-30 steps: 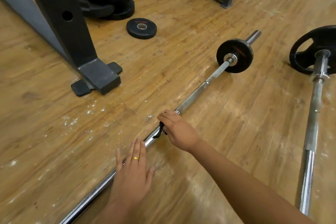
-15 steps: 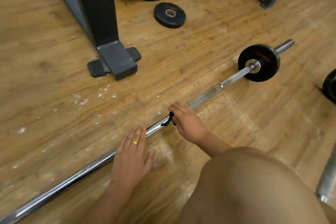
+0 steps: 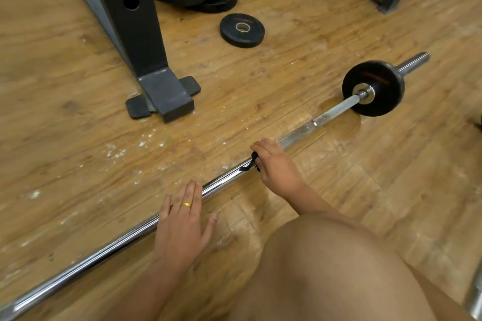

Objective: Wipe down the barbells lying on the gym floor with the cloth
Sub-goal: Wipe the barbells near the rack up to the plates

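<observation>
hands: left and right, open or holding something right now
Left hand: open, fingers flat across the barbell.
Right hand: closed on the black cloth, gripping it round the barbell.

The barbell (image 3: 104, 247) shaft is seen as mirror-glossy polished metal toward 8 o'clock and as duller, matt grey metal toward 2 o'clock. The black plate (image 3: 378, 81) carried on it looks matt, as does the loose small plate (image 3: 229, 34) at 12 o'clock. The floor (image 3: 65, 138) is shown as grained wood, scuffed and flecked with white. The rack post (image 3: 135, 34) at 11 o'clock appears as dark matt metal. Black cloth (image 3: 251, 161) is seen at the centre
</observation>
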A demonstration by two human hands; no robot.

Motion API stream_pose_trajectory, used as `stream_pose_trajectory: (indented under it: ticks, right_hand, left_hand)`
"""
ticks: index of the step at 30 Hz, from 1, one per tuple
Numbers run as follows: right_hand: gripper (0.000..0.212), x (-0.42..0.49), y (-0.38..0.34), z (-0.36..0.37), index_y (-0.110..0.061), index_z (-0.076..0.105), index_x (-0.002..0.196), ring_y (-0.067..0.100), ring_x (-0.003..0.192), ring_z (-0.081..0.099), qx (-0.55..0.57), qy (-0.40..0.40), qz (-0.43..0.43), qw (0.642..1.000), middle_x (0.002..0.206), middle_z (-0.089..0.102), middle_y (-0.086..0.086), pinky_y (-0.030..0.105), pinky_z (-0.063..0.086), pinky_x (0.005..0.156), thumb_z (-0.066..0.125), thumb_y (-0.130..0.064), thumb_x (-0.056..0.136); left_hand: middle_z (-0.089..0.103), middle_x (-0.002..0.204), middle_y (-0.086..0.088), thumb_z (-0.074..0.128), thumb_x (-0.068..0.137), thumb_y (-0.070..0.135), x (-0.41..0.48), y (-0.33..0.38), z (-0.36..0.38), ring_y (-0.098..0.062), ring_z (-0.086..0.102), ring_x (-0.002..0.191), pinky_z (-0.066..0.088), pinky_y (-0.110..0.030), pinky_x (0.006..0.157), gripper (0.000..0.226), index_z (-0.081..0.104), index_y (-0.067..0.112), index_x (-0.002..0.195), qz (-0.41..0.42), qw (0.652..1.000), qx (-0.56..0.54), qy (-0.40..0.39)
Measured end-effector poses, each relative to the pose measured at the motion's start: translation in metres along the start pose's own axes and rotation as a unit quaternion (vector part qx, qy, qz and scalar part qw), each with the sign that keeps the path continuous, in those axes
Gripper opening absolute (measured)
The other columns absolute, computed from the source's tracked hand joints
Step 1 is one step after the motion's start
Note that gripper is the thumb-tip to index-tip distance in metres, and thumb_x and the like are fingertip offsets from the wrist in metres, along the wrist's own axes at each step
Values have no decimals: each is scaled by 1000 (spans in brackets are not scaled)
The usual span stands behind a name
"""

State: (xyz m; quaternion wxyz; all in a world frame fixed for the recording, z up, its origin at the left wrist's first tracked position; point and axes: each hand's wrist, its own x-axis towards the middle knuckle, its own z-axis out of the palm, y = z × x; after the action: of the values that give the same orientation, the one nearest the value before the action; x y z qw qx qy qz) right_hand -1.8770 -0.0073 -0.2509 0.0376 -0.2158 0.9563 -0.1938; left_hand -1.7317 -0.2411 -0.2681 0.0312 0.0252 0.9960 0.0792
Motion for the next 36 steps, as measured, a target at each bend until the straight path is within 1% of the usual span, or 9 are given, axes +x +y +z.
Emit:
stream_pose_trajectory:
  ticks: [6,10,13,17,22,26,29,34,36]
  right_hand:
    - [41,0,17,-4,-5,51,141,30,141,38,-20,-34,-88,995,142,54,10,46,21,122,49,-12,100]
    - [38,2,11,0,-5,57,134,29,134,45,18,4,-54,998,133,59,10,50,23,121,49,-10,98]
    - [36,-2,-1,13,-4,58,131,30,132,47,34,40,-43,998,130,60,10,46,19,121,52,-7,95]
    - [43,3,19,4,-4,56,137,30,136,45,-6,11,-94,995,138,57,11,48,25,121,58,-6,94]
    - [37,1,15,5,-2,58,133,34,135,46,8,64,-7,998,133,60,13,43,17,122,54,-6,97]
    - [44,-9,1,4,-2,52,141,32,141,39,-11,-8,-84,996,142,54,13,43,16,123,52,-6,96]
    - [42,-6,7,-5,-4,52,141,30,141,39,-12,-23,-61,998,141,54,11,40,17,123,49,-10,100]
    - [36,-26,-10,4,-2,59,132,37,136,44,-20,-3,-36,999,133,60,15,48,25,121,54,-5,96]
    - [39,-33,-13,0,-1,55,137,34,141,39,-28,-25,-62,997,139,56,14,41,18,121,51,-7,98]
  left_hand:
    - [21,164,-8,27,100,53,32,42,-1,-22,12,153,19,-56,121,74,21,6,157,9,1000,16,-14]
    - [7,167,-8,20,99,53,29,40,-2,-22,0,154,13,-53,123,77,5,7,159,15,998,41,-52]
    - [15,166,-10,22,96,54,30,35,-5,-23,5,153,17,-51,121,80,14,6,159,25,996,46,-68]
    - [28,162,-10,29,91,55,32,36,-8,-23,24,151,27,-49,118,83,22,5,157,31,996,29,-74]
    - [8,168,-3,20,92,60,30,40,-8,-18,5,155,1,-42,124,85,4,11,161,18,997,1,-78]
    - [2,168,-2,8,87,62,25,48,-13,-18,0,155,3,-43,124,89,-5,14,160,8,996,-15,-84]
    - [-3,168,-2,5,83,63,17,50,-16,-18,-2,155,5,-43,125,92,-8,13,160,17,995,-34,-90]
    - [-7,167,-3,6,78,57,6,60,-16,-22,-1,155,1,-40,123,95,-4,10,159,29,994,-28,-105]
    - [16,166,-9,18,83,51,2,64,-19,-27,19,153,6,-39,122,88,18,4,158,32,993,-34,-104]
